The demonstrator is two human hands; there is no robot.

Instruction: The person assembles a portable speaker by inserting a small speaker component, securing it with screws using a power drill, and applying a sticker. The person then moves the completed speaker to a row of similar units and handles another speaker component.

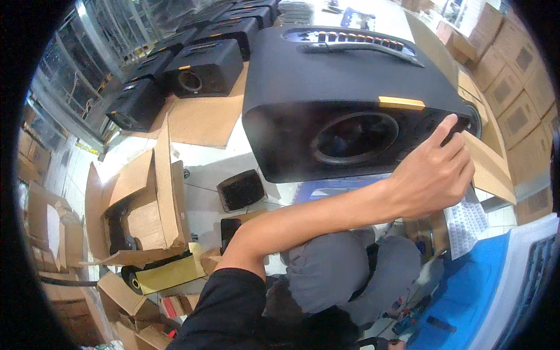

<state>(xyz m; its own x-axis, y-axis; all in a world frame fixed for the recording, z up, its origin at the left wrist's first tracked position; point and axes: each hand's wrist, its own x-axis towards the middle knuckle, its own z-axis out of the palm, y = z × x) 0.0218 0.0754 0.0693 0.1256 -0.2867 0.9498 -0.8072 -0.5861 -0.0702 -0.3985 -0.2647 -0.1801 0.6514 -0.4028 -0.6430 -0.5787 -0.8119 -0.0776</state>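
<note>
A large black speaker box [344, 76] lies before me, with a row of knobs and a carry handle [373, 48] on its upper face. Its front has a round opening [357, 137] and a gold-coloured strip [401, 103]. From the lower left, my left arm reaches across to the box's right front corner. There my left hand [434, 169] has one finger stretched along the edge; the others are curled, and what they may hold is hidden. At the bottom edge, only a sliver of my right hand [398, 345] shows, beside a dark object [373, 343] I cannot make out.
Several similar black speakers [204, 70] stand on cardboard at the back left. An open carton [137, 210] and a small black piece [241, 190] lie on the left. A blue bin [461, 303] is at the lower right, with stacked cartons [519, 87] behind.
</note>
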